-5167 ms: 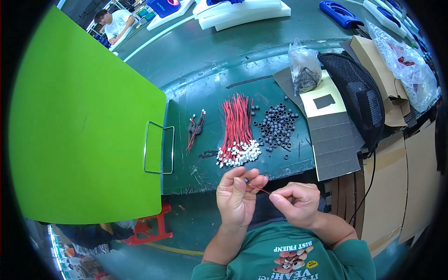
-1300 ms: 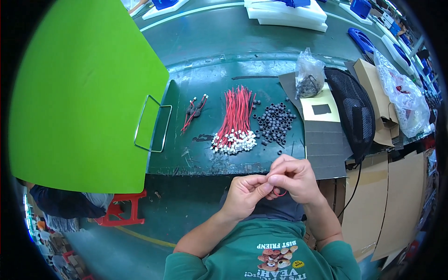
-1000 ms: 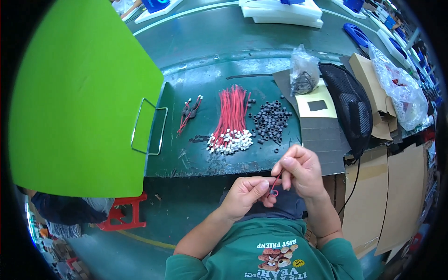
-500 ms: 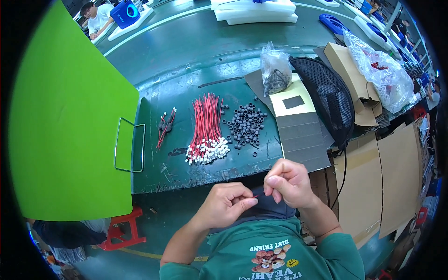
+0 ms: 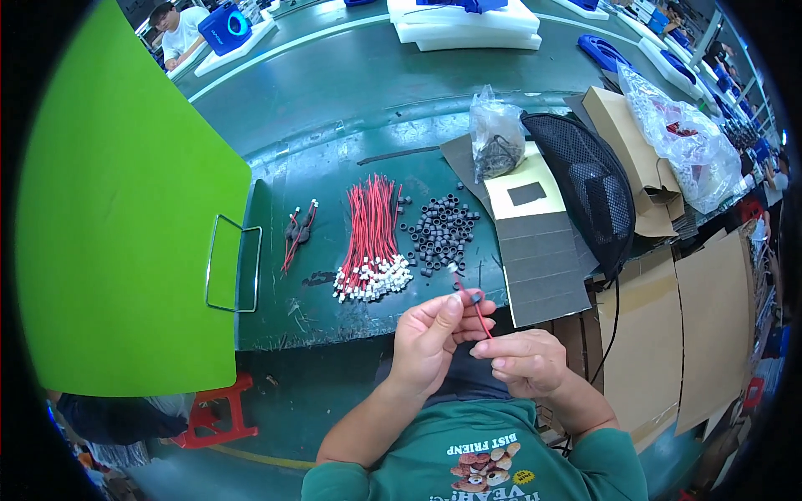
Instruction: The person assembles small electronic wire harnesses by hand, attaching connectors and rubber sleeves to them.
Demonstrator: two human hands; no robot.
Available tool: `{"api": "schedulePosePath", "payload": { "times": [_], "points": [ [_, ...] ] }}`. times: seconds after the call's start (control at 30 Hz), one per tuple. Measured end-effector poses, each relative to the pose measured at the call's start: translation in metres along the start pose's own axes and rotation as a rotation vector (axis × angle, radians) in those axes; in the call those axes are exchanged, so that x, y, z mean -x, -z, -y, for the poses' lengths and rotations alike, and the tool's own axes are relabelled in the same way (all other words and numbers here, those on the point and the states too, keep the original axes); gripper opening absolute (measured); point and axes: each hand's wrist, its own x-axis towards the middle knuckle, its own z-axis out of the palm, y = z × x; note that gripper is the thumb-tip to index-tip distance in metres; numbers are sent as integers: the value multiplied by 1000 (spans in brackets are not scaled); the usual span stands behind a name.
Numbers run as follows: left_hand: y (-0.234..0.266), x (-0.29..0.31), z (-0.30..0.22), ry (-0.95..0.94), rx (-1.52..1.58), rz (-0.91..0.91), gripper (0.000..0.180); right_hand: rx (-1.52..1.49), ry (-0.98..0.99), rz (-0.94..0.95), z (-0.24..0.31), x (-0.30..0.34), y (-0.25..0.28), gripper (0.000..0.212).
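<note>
Holds wire [image 5: 484, 321] aslant, outward to connector [image 5: 453, 268].
Clamps near end in right grip [image 5: 531, 361]; touches beside ring [image 5: 476, 298] with left grip [image 5: 423, 341], cannot tell if closed.

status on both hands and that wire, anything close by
Right hand pinching thin red wire; left hand nearer its small white connector, grip unclear. Small dark ring by left fingers. Loose short black rings on green table beyond.

Right hand [image 5: 530, 361] pinching red wire [image 5: 484, 321], left hand [image 5: 424, 341] at apparently dark ring [image 5: 476, 298]
</note>
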Motion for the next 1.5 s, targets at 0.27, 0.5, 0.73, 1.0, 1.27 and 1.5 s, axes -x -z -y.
{"api": "schedulePosePath", "payload": {
  "times": [0.27, 0.5, 0.73, 1.0, 1.27, 1.5],
  "points": [
    [4, -2, 7, -165, 45, -13, 23, -237, -211, -283, 5, 11, -8, 37],
    [-1, 2, 9, -237, -29, -55, 18, -249, -764, -168, 10, -5, -20, 16],
    [4, 8, 19, -183, -22, -59, 15, -361, -919, -206, 16, -10, -22, 11],
    [2, 6, 20, -267, 140, -120, 13, -142, -795, -172, 20, -15, -26, 9],
    [5, 6, 26, -239, 149, -115, 14, -194, -825, -235, 16, -18, -29, 12],
    [9, 6, 22, -232, 12, -90, 14, -176, -855, -158, 13, -14, -26, 10]
  ]
}}
